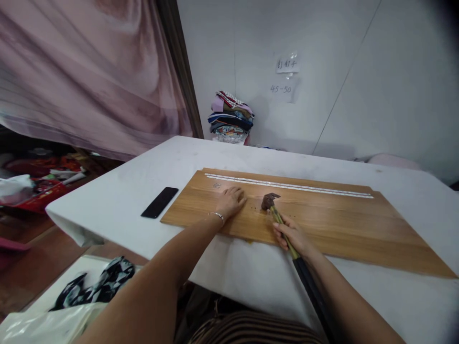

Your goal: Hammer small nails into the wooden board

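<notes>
My right hand is closed around the handle of a claw hammer. The hammer's rusty head is at the wooden board, and its long handle, yellow-green then black, runs back along my forearm. My left hand, with a bracelet at the wrist, rests on the board left of the hammer head, fingers partly bent and a little apart. Just beyond it lies a small group of nails. Small dark marks dot the wood between my hands. Two white strips run along the board's far side.
The board lies on a white-covered table. A black phone is left of the board. Folded clothes are stacked by the wall, which bears paper notes. A pink curtain hangs at the left, above a red basket.
</notes>
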Demonstrator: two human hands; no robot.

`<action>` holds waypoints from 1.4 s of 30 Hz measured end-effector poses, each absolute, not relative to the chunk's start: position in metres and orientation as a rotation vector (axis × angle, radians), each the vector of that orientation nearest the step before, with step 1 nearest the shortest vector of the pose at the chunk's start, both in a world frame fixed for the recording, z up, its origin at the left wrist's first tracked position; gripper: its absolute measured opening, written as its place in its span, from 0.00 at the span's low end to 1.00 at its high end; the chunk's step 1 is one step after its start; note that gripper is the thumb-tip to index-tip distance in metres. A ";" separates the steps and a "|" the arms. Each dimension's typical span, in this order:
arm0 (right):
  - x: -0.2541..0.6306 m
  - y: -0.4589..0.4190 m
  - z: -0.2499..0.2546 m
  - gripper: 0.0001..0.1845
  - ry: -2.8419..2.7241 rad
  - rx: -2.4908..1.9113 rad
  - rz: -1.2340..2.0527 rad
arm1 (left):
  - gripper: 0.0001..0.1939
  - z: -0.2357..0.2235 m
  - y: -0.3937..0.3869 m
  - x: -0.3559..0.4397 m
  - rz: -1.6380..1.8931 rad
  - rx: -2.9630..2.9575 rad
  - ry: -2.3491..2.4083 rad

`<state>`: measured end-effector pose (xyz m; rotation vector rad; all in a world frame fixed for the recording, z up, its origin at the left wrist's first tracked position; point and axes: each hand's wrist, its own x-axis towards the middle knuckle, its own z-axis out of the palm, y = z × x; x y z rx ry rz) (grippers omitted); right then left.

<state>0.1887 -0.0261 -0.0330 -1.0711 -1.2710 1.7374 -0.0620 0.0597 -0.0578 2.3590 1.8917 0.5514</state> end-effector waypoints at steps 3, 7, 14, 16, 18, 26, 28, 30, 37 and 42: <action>0.189 -0.025 -0.033 0.17 -1.280 -1.062 1.736 | 0.17 -0.058 0.060 -0.062 0.556 2.364 1.886; 0.190 -0.025 -0.031 0.19 -1.268 -1.041 1.744 | 0.16 -0.057 0.059 -0.062 0.566 2.366 1.882; 0.189 -0.026 -0.031 0.17 -1.264 -1.057 1.753 | 0.18 -0.057 0.059 -0.062 0.543 2.368 1.894; 0.189 -0.026 -0.031 0.17 -1.261 -1.058 1.751 | 0.18 -0.058 0.060 -0.062 0.540 2.368 1.898; 0.189 -0.027 -0.031 0.17 -1.256 -1.052 1.751 | 0.17 -0.058 0.060 -0.062 0.536 2.372 1.898; 0.189 -0.026 -0.033 0.21 -1.271 -1.037 1.746 | 0.17 -0.060 0.060 -0.063 0.554 2.380 1.891; 0.189 -0.026 -0.034 0.21 -1.265 -1.030 1.740 | 0.17 -0.062 0.061 -0.064 0.566 2.388 1.893; 0.189 -0.025 -0.034 0.21 -1.263 -1.027 1.739 | 0.17 -0.063 0.062 -0.065 0.570 2.391 1.894; 0.189 -0.024 -0.035 0.20 -1.269 -1.037 1.758 | 0.17 -0.062 0.061 -0.064 0.551 2.382 1.908; 0.189 -0.025 -0.031 0.21 -1.282 -1.039 1.749 | 0.17 -0.061 0.061 -0.064 0.566 2.374 1.900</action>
